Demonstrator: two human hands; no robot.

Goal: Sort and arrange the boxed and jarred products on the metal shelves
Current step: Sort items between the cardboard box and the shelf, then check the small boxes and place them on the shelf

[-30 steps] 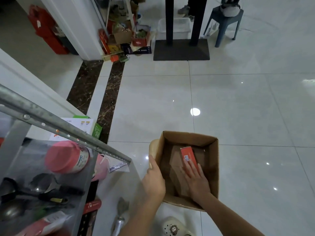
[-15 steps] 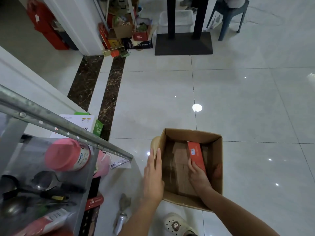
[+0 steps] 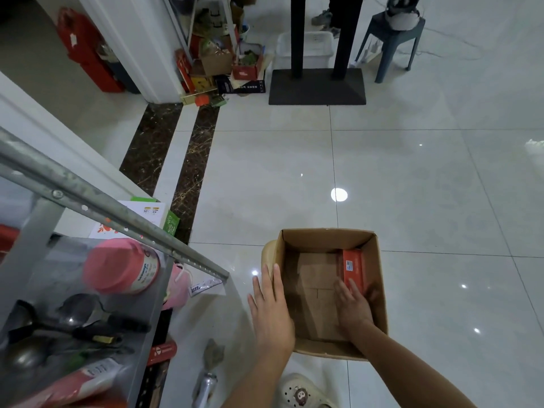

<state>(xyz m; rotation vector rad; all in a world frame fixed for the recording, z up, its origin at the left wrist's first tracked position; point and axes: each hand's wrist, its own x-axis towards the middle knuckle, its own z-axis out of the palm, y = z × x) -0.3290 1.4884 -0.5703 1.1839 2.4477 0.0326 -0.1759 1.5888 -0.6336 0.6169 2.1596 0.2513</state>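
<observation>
An open cardboard box (image 3: 379, 290) sits on the floor ahead of me. A slim red product box (image 3: 353, 267) lies inside it against the right wall. My right hand (image 3: 351, 307) reaches into the cardboard box, its fingers resting on the near end of the red box. My left hand (image 3: 272, 313) lies flat against the outside of the cardboard box's left wall, fingers together. The metal shelf (image 3: 88, 192) stands at the left, with a pink-lidded jar (image 3: 120, 267) lying on it.
Dark ladles (image 3: 73, 319) and a red-and-white packet (image 3: 73, 381) lie on the shelf. A white and green carton (image 3: 153, 214) sits beyond the shelf. A pile of boxes (image 3: 223, 69), a black stand base (image 3: 318, 86) and a blue stool (image 3: 391, 39) are far ahead. My shoe (image 3: 300, 393) is below the box.
The red box has shifted from the middle of the cardboard box to its right wall under my right hand. My left hand has opened flat against the box's left side.
</observation>
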